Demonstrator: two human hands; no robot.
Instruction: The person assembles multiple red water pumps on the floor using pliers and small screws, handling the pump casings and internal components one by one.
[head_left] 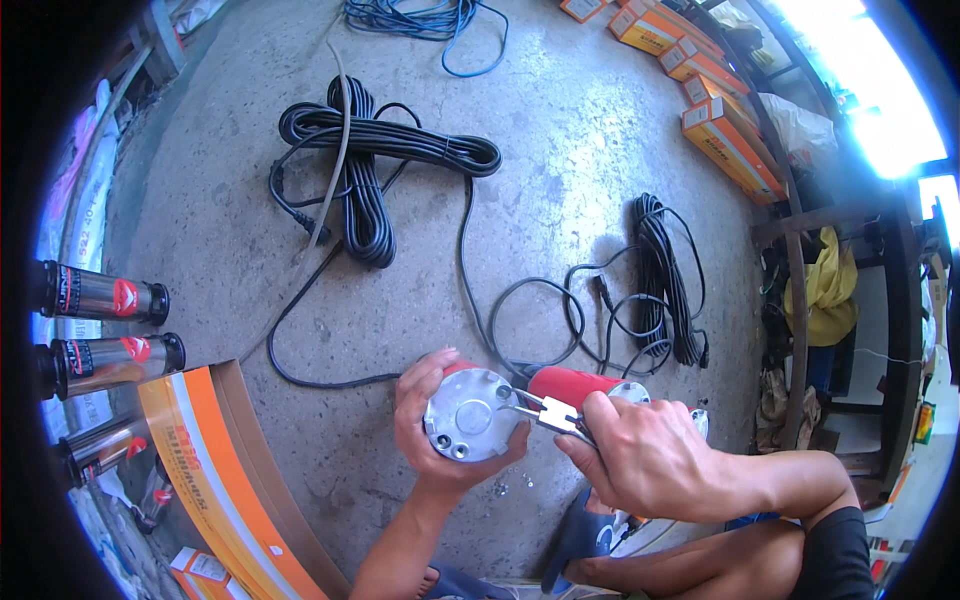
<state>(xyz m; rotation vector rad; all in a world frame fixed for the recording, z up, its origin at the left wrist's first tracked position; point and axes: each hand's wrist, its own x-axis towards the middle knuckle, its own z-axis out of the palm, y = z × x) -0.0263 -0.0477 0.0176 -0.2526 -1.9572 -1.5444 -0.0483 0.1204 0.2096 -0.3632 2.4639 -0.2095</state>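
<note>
My left hand (pixel 412 425) is wrapped round a red cylindrical motor or pump, its round silver end cap (pixel 474 416) facing up. Small round holes lie near the cap's rim. A pair of thin-nosed pliers (pixel 555 414) is gripped in my right hand (pixel 645 455). Their slim tips point left and meet the cap's right rim beside a hole; whether they grip anything there is too small to tell. Just behind the pliers, a second red cylinder (pixel 575 383) with a silver end lies on the floor, partly covered by my right hand.
Black cable coils (pixel 365 180) lie ahead, with another coil (pixel 663 280) to the right and a blue cable (pixel 410 20) farther off. Orange boxes (pixel 730 145) line the far right. At left are an orange carton (pixel 215 480) and several shiny cylinders (pixel 105 297). Tiny metal pieces (pixel 503 490) dot the floor.
</note>
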